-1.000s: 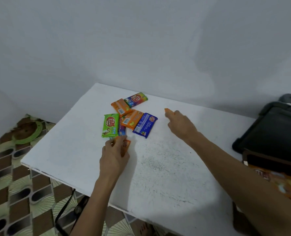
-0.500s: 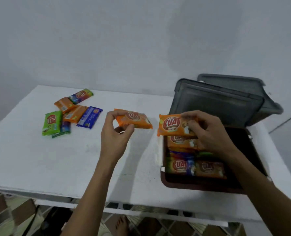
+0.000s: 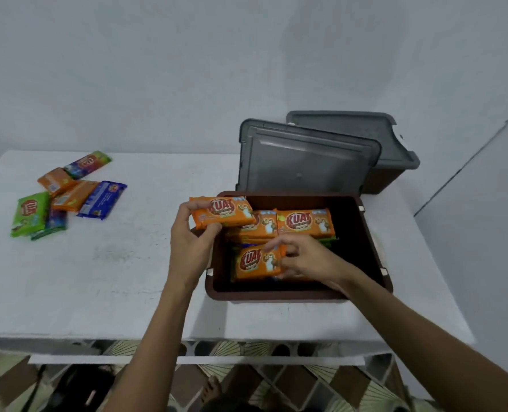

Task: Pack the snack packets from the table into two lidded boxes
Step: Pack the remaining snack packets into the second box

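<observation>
Table (image 3: 128, 278): white; it carries every item listed below.
Open box (image 3: 276, 295): brown, lid off, at 3 o'clock on the table near the front edge.
Grey lid (image 3: 306, 162): stands on edge at 12 o'clock of the open box and leans back against the second box.
Second box (image 3: 380, 179): brown, at 1 o'clock of the open box, by the wall; its own lid (image 3: 342, 126) lies on top.
Box contents (image 3: 306, 223): orange packets, labels up, in the far half; blue and green wrappers show beneath them.
Left hand (image 3: 187, 242): at the 9 o'clock rim of the open box, with thumb and fingers clamped on the left end of the upper orange packet (image 3: 223, 214).
Upper orange packet: held label up over the far-left corner of the open box, above the rim.
Right hand (image 3: 306, 257): inside the open box, over its near half, with fingers curled onto the right end of the lower orange packet (image 3: 255, 261) (motion blur softens the fingertips).
Lower orange packet: label up, in the near-left part of the open box, below rim level.
Loose packets (image 3: 65, 194): an overlapping cluster at 10 o'clock on the table, well apart from the open box.
Cluster layout: green packet (image 3: 30, 214) at 8 o'clock, blue packet (image 3: 102, 199) at 3 o'clock, two orange ones in the middle, a multicoloured one at 12 o'clock.
</observation>
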